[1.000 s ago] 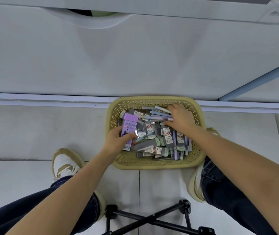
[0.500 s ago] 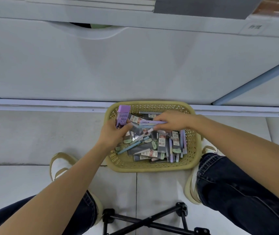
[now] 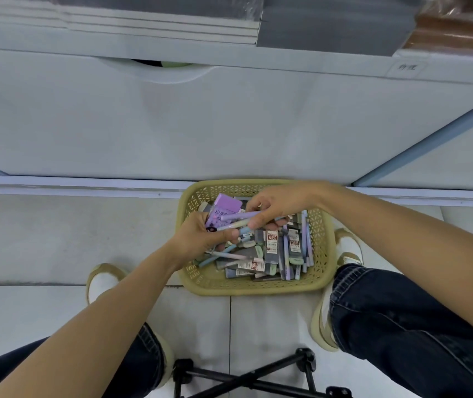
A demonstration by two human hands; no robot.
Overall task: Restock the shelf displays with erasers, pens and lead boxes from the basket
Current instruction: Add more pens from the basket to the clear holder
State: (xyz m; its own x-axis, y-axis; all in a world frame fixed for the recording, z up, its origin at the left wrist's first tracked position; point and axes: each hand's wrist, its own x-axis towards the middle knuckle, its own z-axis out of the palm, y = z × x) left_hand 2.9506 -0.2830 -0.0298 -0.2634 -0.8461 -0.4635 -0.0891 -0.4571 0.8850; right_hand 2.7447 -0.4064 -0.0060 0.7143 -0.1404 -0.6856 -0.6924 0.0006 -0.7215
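Over the yellow basket [image 3: 258, 288], my left grip [image 3: 200, 239] clamps a purple eraser box [image 3: 225, 206]; my right grip [image 3: 281, 202] pinches pastel pens [image 3: 238, 216]. Light, stiff, probably slick: I'd hold them mid-barrel, bundled together so none slip.

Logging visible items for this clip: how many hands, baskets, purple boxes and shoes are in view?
hands: 2 (left hand, right hand)
basket: 1
purple box, in the left hand: 1
shoes: 2
total: 6
The pens and lead boxes overlap too much to count.
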